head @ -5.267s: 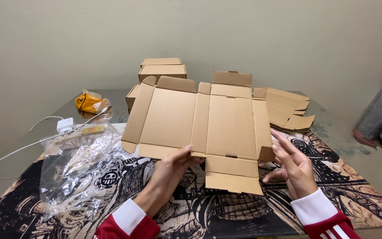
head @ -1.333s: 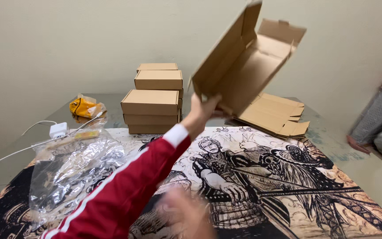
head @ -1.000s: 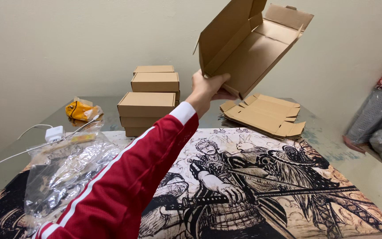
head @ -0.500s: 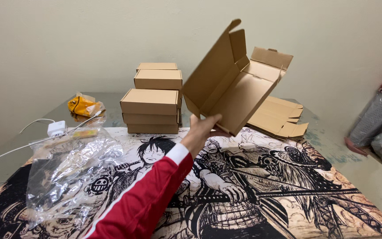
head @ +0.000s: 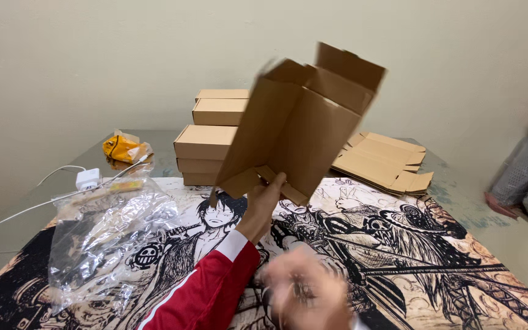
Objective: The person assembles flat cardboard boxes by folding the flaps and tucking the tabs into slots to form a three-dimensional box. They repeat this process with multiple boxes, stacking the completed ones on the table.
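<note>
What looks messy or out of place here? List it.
Crumpled clear plastic wrapping sprawls loose over the printed mat's left side. A white charger trails its cable across the table. The stacked closed boxes sit slightly offset. The half-folded cardboard box in the left hand looks undamaged.

My left hand (head: 263, 206) wears a red sleeve with white cuff (and stripe); my blurred right hand (head: 304, 293) seems bare.

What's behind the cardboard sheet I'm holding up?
Behind the cardboard sheet stands a stack of closed boxes, its right part covered. Flat blanks lie further right.
</note>
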